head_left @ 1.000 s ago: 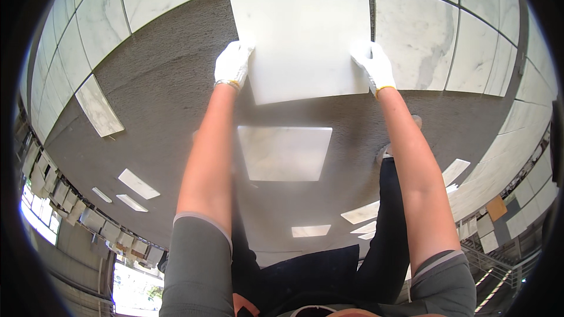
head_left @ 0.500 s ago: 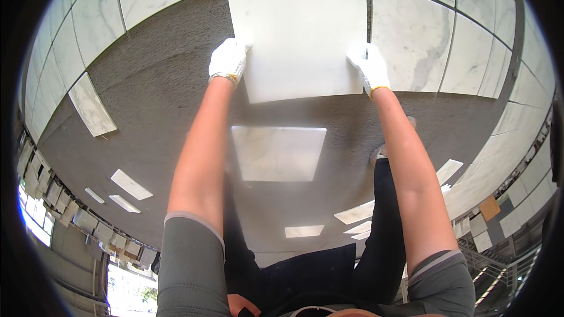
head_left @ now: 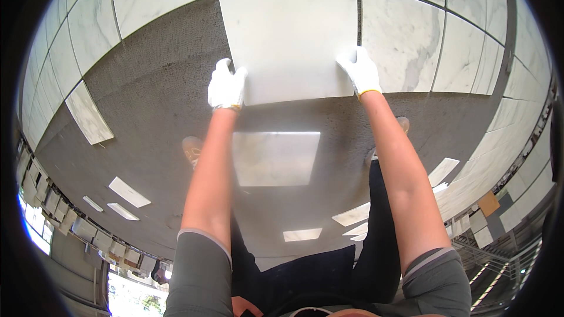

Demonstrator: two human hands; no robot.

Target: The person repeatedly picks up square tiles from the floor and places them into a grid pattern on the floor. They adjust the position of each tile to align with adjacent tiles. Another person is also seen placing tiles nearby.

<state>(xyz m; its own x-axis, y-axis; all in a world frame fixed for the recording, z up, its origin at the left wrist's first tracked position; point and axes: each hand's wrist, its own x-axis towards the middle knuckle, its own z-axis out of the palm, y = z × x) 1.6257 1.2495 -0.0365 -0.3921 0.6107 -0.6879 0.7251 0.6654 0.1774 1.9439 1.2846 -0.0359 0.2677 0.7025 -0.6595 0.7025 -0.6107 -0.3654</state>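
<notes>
1. While both arms reach forward and down, the left hand (head_left: 226, 86) in a white glove grips the near left corner of a large white tile (head_left: 288, 38), fingers closed over its edge.
2. The right hand (head_left: 360, 70), also gloved, clamps the tile's near right corner; the thumb lies on the top face and the fingers are hidden below the edge.
3. The tile sits in a gap of the laid marble floor (head_left: 405, 35), its far edge and right edge close against set tiles, dark joints showing between them. Whether its near edge is down on the bed or raised, I cannot tell.
4. The grey mortar bed (head_left: 153, 100) spreads left of and behind the tile, toward the person.
5. A second loose tile (head_left: 273, 158) lies flat on the bed between the forearms, just in front of the person's feet.
6. One shoe (head_left: 191, 149) shows left of the left forearm.
7. Cut strips (head_left: 129, 192) lie scattered on the bed to the left and right, well apart from the hands.
</notes>
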